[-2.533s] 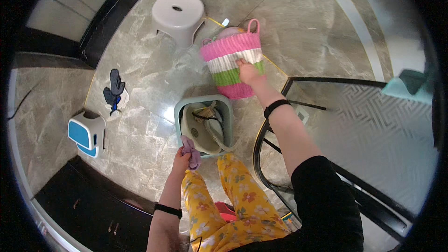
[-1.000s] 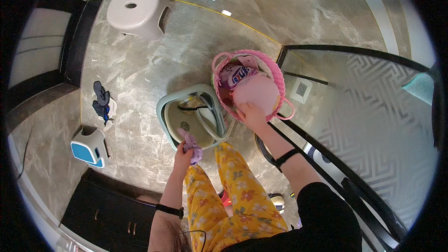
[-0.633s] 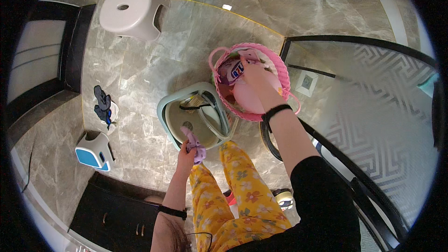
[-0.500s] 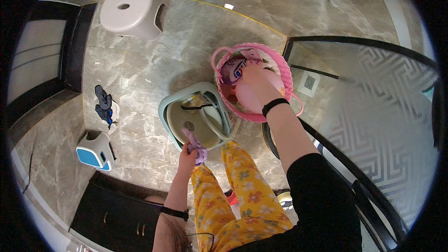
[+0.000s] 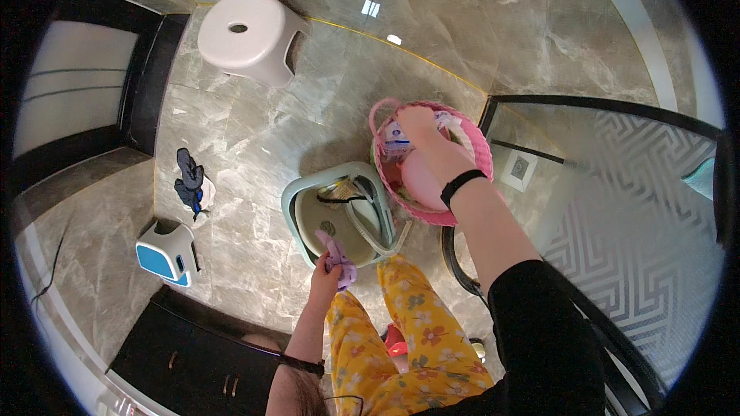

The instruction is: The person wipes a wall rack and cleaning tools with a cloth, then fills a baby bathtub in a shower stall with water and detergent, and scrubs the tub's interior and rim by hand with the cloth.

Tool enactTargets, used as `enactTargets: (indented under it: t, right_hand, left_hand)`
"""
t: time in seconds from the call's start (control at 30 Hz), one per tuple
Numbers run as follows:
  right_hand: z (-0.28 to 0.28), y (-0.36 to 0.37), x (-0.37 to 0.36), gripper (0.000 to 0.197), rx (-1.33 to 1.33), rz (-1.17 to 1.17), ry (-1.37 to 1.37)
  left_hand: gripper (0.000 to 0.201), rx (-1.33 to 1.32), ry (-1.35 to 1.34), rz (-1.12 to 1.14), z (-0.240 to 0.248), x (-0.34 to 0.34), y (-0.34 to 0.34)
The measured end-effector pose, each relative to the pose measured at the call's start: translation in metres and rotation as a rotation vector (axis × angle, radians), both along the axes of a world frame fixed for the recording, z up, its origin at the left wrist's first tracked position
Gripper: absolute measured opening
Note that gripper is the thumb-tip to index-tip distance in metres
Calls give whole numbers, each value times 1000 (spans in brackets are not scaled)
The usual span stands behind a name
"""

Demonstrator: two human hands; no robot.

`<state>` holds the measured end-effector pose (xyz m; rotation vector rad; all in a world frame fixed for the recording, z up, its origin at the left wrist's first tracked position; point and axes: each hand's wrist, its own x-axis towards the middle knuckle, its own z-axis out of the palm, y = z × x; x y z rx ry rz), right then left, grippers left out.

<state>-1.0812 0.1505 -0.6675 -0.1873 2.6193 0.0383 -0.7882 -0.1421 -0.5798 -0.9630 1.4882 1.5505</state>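
In my left hand (image 5: 325, 271) is a limp purple cloth-like piece (image 5: 339, 256), pinched beside the near left rim of the pale green tub (image 5: 288, 208). A smaller beige basin (image 5: 308, 219) sits inside the tub, along with a black-handled item. My right hand (image 5: 417, 125) reaches into the pink woven basket (image 5: 479, 156) to the right of the tub. Its fingers curl down at the top of a printed plastic packet (image 5: 395, 141); the fingertips are partly hidden. A rounded pink thing (image 5: 424, 181) fills the basket's near side, under my wrist.
A white stool (image 5: 250, 38) stands at the far left on the tiled floor. Dark cloth items (image 5: 190, 179) lie left of the tub, and a small blue-and-white step stool (image 5: 166, 252) is nearer. A patterned glass panel (image 5: 617, 208) closes off the right; a black cabinet (image 5: 193, 347) is at lower left.
The view has shifted, so the whole scene sits lower and further right. My right hand has drawn its fingers in on the packet, which shows a different side. The left hand still holds the purple piece.
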Motion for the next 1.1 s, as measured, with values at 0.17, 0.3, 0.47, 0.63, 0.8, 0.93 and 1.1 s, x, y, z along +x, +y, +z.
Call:
enactTargets:
  t: [0.17,0.3,0.47,0.63,0.8,0.93,1.1]
  right_hand:
    - [56,-60,-59,35,-131,-84,143]
    - [94,-81,-94,35,-242,-236,378]
    - [111,-88,-98,31,-201,-39,495]
    - [211,-104,-110,33,-446,-154,631]
    - [280,-113,-34,36,-837,-284,689]
    - [308,-93,55,37,-1263,-810,328]
    - [349,-81,181,43,-1417,-1239,201]
  left_hand:
    - [50,-94,-38,68,23,4,-23]
    - [50,-73,-47,135,27,0,-31]
    - [49,-68,31,168,40,-3,-40]
    - [47,-94,21,119,80,-11,-43]
    - [29,-41,233,178,137,-25,-34]
    - [51,-213,582,-94,195,-45,-2]
    - [76,-509,951,-636,309,-52,62]
